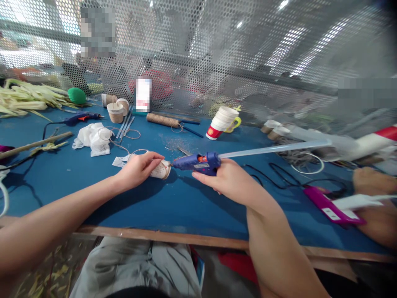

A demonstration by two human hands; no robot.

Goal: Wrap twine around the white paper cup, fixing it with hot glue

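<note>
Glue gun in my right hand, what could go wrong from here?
The tip of the glue gun is close to your left hand, so it could burn you if hot. The long glue stick juts out behind and might knock something. The cup is held on its side, so it may roll if your grip loosens.
</note>
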